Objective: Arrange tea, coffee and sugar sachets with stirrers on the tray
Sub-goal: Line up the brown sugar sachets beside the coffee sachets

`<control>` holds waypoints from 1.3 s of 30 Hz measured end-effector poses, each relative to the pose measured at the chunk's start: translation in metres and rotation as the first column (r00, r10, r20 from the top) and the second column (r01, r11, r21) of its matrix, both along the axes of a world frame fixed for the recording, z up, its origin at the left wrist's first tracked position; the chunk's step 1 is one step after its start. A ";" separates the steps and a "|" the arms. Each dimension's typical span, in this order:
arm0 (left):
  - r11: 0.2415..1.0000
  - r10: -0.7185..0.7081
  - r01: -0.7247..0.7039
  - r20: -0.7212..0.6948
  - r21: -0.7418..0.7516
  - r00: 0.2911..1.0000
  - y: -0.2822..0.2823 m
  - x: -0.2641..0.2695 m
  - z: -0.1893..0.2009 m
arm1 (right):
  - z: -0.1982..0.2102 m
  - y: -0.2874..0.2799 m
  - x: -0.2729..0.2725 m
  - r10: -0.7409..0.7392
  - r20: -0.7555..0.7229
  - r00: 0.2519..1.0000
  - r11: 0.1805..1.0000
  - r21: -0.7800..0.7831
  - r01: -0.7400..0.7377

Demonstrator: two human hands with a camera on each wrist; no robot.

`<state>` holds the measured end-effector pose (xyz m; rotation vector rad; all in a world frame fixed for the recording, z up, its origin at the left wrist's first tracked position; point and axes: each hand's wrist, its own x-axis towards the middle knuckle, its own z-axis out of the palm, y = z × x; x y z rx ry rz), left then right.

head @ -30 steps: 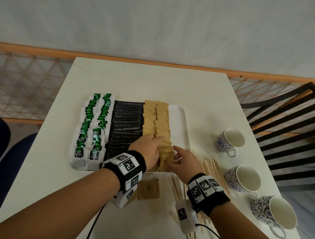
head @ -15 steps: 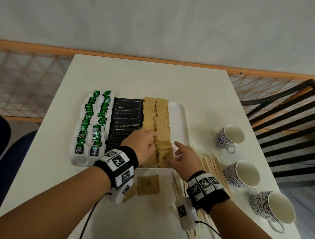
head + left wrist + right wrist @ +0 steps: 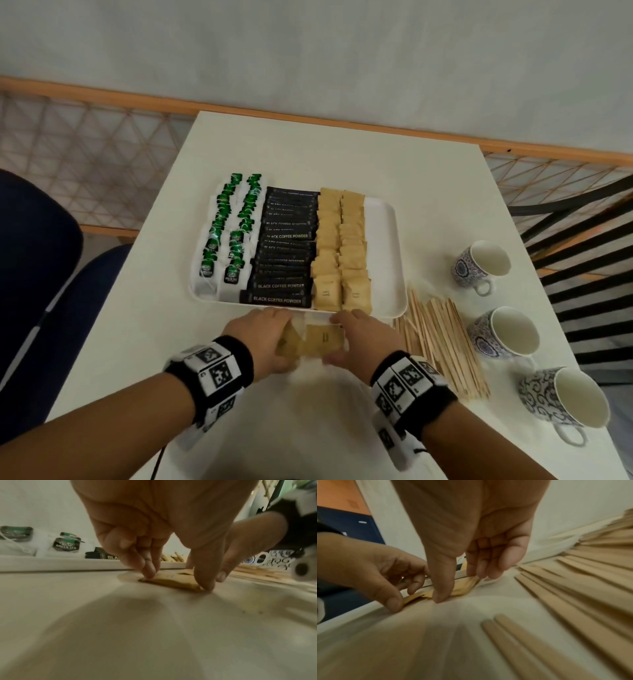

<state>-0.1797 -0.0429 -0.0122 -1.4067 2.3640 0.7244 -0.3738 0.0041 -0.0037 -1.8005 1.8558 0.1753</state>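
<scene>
A white tray (image 3: 387,260) holds rows of green tea bags (image 3: 226,236), black coffee sachets (image 3: 286,250) and brown sugar sachets (image 3: 342,250). Its right strip is bare. Two loose brown sugar sachets lie on the table just in front of the tray. My left hand (image 3: 274,337) pinches the left sachet (image 3: 289,342) between fingers and thumb, as the left wrist view shows (image 3: 168,580). My right hand (image 3: 349,339) pinches the right sachet (image 3: 323,339), thumb at the near edge, fingers at the far edge (image 3: 465,585). Wooden stirrers (image 3: 442,346) lie fanned out on the table right of my right hand.
Three patterned cups (image 3: 481,265) (image 3: 503,337) (image 3: 565,404) stand along the table's right edge. A dark blue chair (image 3: 34,274) is at the left, a black slatted chair (image 3: 582,222) at the right. A wall runs behind the table.
Both hands have drawn back from the sugar rows on the tray to the two loose sachets on the table and taken hold of them.
</scene>
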 end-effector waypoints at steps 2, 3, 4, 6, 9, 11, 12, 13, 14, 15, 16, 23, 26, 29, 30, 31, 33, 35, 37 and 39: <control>0.999 0.019 -0.019 -0.020 -0.026 1.000 0.001 -0.003 -0.001 | 0.000 0.002 0.000 -0.047 0.017 0.999 0.999 0.011 0.047; 0.999 0.034 -0.035 -0.039 -0.032 0.999 0.001 -0.003 -0.001 | -0.001 0.003 0.000 -0.060 0.021 0.998 0.998 0.016 0.059; 0.998 0.053 -0.055 -0.056 -0.025 0.997 0.002 -0.003 -0.001 | -0.003 0.004 0.000 -0.064 0.027 0.998 0.998 0.025 0.064; 0.995 0.104 -0.104 -0.094 0.010 0.990 0.004 -0.003 -0.002 | -0.008 0.007 0.001 -0.067 0.060 0.996 0.997 0.029 0.066; 0.991 0.133 -0.131 -0.120 0.021 0.984 0.008 -0.004 -0.003 | -0.012 0.010 0.001 -0.113 0.198 0.974 0.993 0.007 0.114; 0.986 0.166 -0.164 -0.112 0.026 0.980 0.008 -0.003 -0.003 | -0.012 0.011 -0.002 -0.190 0.335 0.923 0.978 -0.022 0.209; 0.981 0.194 -0.191 -0.105 0.039 0.975 0.008 -0.001 -0.004 | -0.012 0.010 -0.004 -0.238 0.398 0.886 0.962 -0.028 0.271; 0.974 0.223 -0.218 -0.103 0.053 0.969 0.008 0.001 -0.004 | -0.011 0.010 -0.006 -0.292 0.458 0.839 0.942 -0.013 0.335; 0.969 0.245 -0.240 -0.101 0.066 0.964 0.008 0.003 -0.005 | -0.010 0.009 -0.007 -0.346 0.513 0.786 0.920 0.019 0.392; 0.964 0.261 -0.254 -0.097 0.077 0.961 0.008 0.005 -0.007 | -0.009 0.007 -0.009 -0.387 0.556 0.736 0.900 0.055 0.432; 0.961 0.269 -0.261 -0.095 0.087 0.958 0.008 0.006 -0.007 | -0.009 0.005 -0.010 -0.418 0.582 0.698 0.885 0.085 0.459; 0.991 0.122 -0.115 -0.106 0.073 0.987 0.007 0.011 -0.007 | 0.002 -0.005 -0.015 -0.469 0.640 0.609 0.864 0.191 0.465; 0.992 0.078 -0.068 -0.089 0.108 0.993 0.006 0.013 -0.005 | -0.001 -0.005 -0.017 -0.490 0.626 0.607 0.854 0.203 0.479; 0.993 0.070 -0.063 -0.070 0.102 0.995 0.005 0.013 -0.006 | -0.005 -0.006 -0.019 -0.507 0.610 0.610 0.846 0.216 0.488; 0.995 0.059 -0.053 -0.066 0.087 0.996 0.004 0.013 -0.006 | -0.007 -0.006 -0.020 -0.513 0.609 0.606 0.843 0.221 0.491; 0.997 0.048 -0.043 -0.074 0.071 0.996 0.004 0.012 -0.006 | -0.008 -0.006 -0.022 -0.512 0.602 0.613 0.844 0.220 0.490; 0.998 0.054 -0.048 -0.139 0.047 0.989 0.001 0.008 -0.003 | -0.007 -0.005 -0.023 -0.489 0.569 0.661 0.863 0.206 0.460; 0.996 0.089 -0.088 -0.237 0.016 0.967 -0.005 -0.001 0.003 | -0.005 -0.004 -0.024 -0.458 0.531 0.713 0.885 0.195 0.424; 0.988 0.135 -0.151 -0.318 -0.024 0.939 -0.015 -0.015 0.010 | -0.005 -0.003 -0.023 -0.455 0.520 0.723 0.888 0.204 0.412; 0.975 0.188 -0.218 -0.361 -0.045 0.913 -0.028 -0.030 0.014 | -0.008 -0.003 -0.022 -0.456 0.515 0.725 0.888 0.216 0.405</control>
